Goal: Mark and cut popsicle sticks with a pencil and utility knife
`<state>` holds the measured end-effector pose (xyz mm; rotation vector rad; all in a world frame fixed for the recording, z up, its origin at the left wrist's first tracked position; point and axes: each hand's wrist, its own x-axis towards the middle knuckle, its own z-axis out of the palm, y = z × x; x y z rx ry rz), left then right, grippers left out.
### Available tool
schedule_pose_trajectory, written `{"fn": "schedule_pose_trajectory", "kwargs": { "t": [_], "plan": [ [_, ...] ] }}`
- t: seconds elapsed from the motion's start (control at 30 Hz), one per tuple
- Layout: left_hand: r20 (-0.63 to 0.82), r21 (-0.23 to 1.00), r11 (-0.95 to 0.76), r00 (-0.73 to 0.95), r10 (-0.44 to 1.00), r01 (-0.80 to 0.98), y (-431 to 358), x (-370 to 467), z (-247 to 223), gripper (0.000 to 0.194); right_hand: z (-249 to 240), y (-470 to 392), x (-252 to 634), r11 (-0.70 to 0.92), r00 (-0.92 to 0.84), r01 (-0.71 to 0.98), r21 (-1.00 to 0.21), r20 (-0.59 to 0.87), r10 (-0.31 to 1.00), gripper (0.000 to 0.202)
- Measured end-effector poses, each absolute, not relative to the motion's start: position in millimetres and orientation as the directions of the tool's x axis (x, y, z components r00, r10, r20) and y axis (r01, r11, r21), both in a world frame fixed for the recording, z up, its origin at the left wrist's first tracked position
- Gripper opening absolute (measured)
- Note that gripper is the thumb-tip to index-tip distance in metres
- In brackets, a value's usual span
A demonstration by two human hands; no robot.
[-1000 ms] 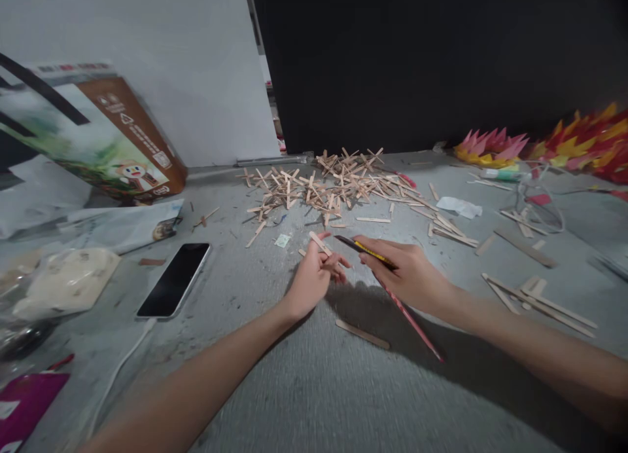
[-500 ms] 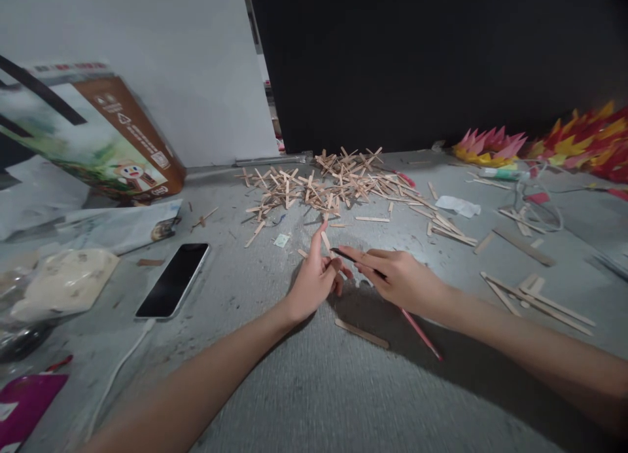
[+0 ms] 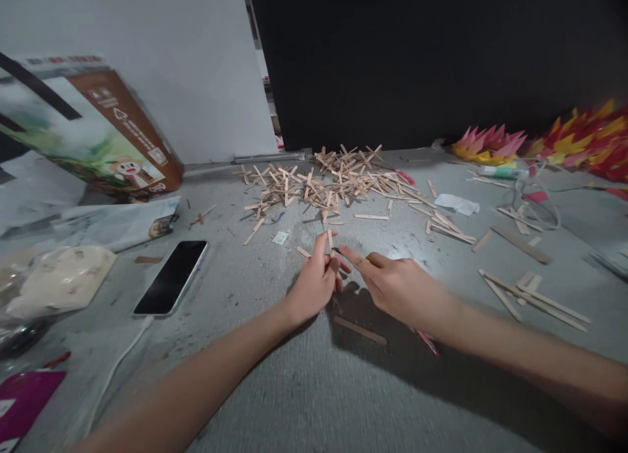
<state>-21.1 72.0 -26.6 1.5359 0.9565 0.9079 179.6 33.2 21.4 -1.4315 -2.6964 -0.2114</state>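
Observation:
My left hand [image 3: 316,279] is closed around a wooden craft stick [image 3: 330,239], which points up and away between its fingers. Close on its right, my right hand [image 3: 400,283] grips a slim tool [image 3: 336,249] with a dark tip and a bit of yellow; its kind is unclear, as the fingers cover most of it. The dark tip meets or nearly meets the lower part of the stick. Below the hands lies a loose craft stick [image 3: 360,330] in shadow. A thin pink rod [image 3: 428,343], perhaps a pen, shows partly under my right forearm.
Crossed craft sticks lie in a pile [image 3: 314,184] at the back. More loose sticks [image 3: 534,299] lie at right, near a white tissue [image 3: 456,204] and pink and yellow paper petals [image 3: 488,145]. At left are a phone [image 3: 171,277] on a cable, plastic packets [image 3: 63,279] and a printed bag [image 3: 98,135].
My left index finger has bent down, and the stick stands straighter. My right hand has turned slightly, hiding more of the dark tool and showing its yellow part. The view has shifted a little.

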Motion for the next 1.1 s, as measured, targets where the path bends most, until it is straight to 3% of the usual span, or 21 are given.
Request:
{"fn": "schedule_pose_trajectory", "kwargs": {
  "t": [0.27, 0.37, 0.43, 0.53, 0.63, 0.73, 0.87, 1.1],
  "plan": [
    [0.075, 0.979, -0.139, 0.367, 0.927, 0.152, 69, -18, -26, 0.042, 31, 21, 166, 0.474, -0.485, 0.869, 0.139, 0.053, 0.873, 0.082],
    [0.082, 0.979, -0.146, 0.371, 0.925, 0.146, 68, -17, -25, 0.042, 30, 19, 165, 0.472, -0.478, 0.875, 0.104, 0.047, 0.877, 0.084],
    [0.08, 0.979, -0.143, 0.374, 0.924, 0.146, 68, -18, -25, 0.042, 31, 21, 165, 0.471, -0.471, 0.882, 0.012, 0.042, 0.881, 0.081],
    [0.082, 0.983, -0.138, 0.379, 0.922, 0.122, 68, -19, -26, 0.042, 33, 25, 168, 0.444, -0.441, 0.853, -0.275, 0.075, 0.894, 0.066],
    [0.099, 0.992, -0.121, 0.359, 0.928, 0.04, 70, -19, -27, 0.043, 31, 29, 168, 0.381, -0.402, 0.704, -0.599, 0.106, 0.909, 0.054],
    [0.091, 0.996, -0.082, 0.335, 0.938, -0.041, 72, -18, -27, 0.047, 27, 30, 165, 0.245, -0.392, 0.533, -0.81, 0.02, 0.92, 0.052],
    [0.073, 0.997, -0.059, 0.316, 0.946, -0.054, 73, -17, -27, 0.049, 21, 29, 160, 0.018, -0.395, 0.357, -0.934, -0.134, 0.909, 0.058],
    [0.062, 0.998, -0.061, 0.307, 0.95, -0.013, 72, -18, -26, 0.045, 6, 22, 152, -0.165, -0.503, 0.143, -0.976, -0.215, 0.837, 0.066]
  ]
}}
